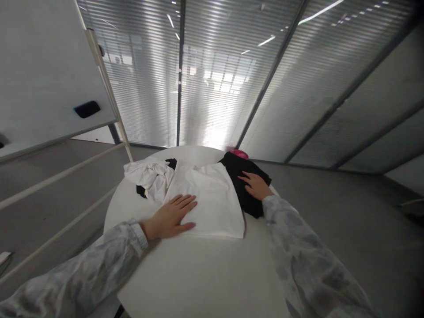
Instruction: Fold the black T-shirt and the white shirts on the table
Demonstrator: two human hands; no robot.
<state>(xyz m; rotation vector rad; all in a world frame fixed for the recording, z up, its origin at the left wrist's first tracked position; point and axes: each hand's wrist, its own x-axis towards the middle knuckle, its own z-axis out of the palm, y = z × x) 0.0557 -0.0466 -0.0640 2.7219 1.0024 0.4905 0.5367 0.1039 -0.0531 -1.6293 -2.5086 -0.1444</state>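
Just behind the black cloth (249, 205), perhaps a red basket (240, 154).

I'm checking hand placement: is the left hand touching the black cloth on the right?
Apart: the head view shows the left hand over the flat white cloth, which spreads between it and the black cloth.

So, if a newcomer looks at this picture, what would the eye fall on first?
Probably the white cloth spread at the middle of the pale table, with the left hand flat on it, fingers extended. Next, the black cloth to its right, with the right hand over it, and the bright pink item showing just behind.
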